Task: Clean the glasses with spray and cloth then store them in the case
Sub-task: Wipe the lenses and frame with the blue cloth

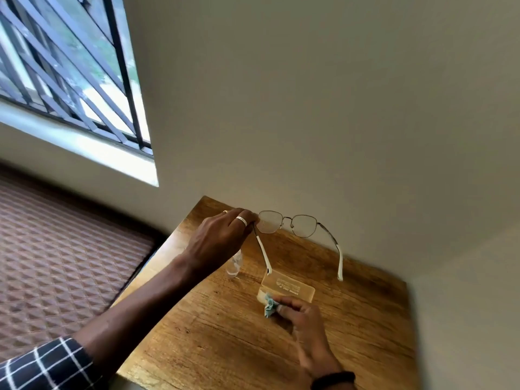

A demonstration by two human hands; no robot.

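Observation:
My left hand pinches the left hinge of thin metal-framed glasses and holds them up above the far part of the wooden table, temples unfolded, white tips pointing toward me. My right hand grips a crumpled light blue cloth just in front of a translucent yellowish glasses case lying on the table. A small clear spray bottle stands on the table under my left wrist, partly hidden by it.
The table stands in a corner against beige walls at the back and right. A barred window is at upper left. A brown patterned surface lies left of the table, below its edge.

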